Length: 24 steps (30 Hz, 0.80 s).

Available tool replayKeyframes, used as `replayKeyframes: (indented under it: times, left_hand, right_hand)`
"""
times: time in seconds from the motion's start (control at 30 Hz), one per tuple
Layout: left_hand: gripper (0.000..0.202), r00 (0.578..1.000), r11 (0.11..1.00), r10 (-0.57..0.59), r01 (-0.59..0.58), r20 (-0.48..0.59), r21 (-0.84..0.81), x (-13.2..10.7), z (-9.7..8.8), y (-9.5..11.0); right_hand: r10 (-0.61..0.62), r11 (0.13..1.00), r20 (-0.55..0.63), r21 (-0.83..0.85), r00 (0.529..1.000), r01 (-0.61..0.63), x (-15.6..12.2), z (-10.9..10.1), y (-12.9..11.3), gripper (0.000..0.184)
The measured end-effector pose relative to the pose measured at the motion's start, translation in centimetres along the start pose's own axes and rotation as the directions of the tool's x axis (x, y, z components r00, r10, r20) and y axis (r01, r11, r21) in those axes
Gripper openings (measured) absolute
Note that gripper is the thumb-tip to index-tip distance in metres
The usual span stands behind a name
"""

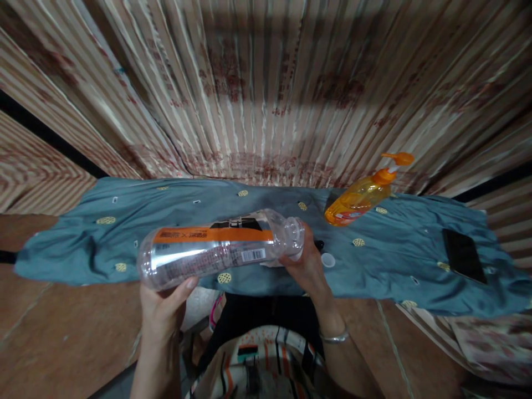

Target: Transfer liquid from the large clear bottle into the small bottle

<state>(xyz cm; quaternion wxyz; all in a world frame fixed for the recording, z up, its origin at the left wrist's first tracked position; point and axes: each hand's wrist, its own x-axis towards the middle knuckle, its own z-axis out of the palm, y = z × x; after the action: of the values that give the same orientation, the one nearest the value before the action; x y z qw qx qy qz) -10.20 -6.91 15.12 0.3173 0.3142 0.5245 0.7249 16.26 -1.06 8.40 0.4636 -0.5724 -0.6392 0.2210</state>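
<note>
A large clear plastic bottle with an orange, black and silver label lies sideways in the air above the cloth, its neck toward the right. My left hand grips its base from below, the thumb along the near side. The neck is in my right hand, whose fingers wrap round it and are partly hidden. Just right of that hand, a round white cap rests on the cloth, beside a small dark object that I cannot make out.
An orange pump bottle stands on the teal patterned cloth at the back right. Farther right lies a dark phone-like slab. Behind the narrow covered table hangs a striped curtain. Brown floor tiles show in front.
</note>
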Motion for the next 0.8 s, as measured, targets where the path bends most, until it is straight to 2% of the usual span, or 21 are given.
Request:
replayKeyframes:
  times: [0.23,0.43,0.63,0.8]
  left_hand:
    - [0.059,1.000,1.000,0.004,-0.004,0.021,-0.002,-0.5,0.2,0.2]
    - [0.060,1.000,1.000,-0.005,0.005,0.012,-0.001,-0.7,-0.5,0.1]
    - [0.059,0.996,0.996,-0.071,0.068,0.046,0.048,-0.6,-1.8,-0.7]
    - [0.056,0.994,0.995,-0.092,0.089,0.065,0.052,-0.7,-1.8,-0.8]
  right_hand:
    - [0.078,0.996,0.076,0.041,0.994,-0.081,0.2,-0.4,-0.5,0.080]
    - [0.061,0.995,0.075,0.073,0.995,-0.066,0.3,-0.2,-0.8,0.078]
    - [0.066,0.994,0.069,0.084,0.995,-0.072,0.5,-0.1,-0.9,0.079]
    - [0.035,0.997,0.053,0.065,0.998,-0.039,0.2,0.0,0.0,0.081]
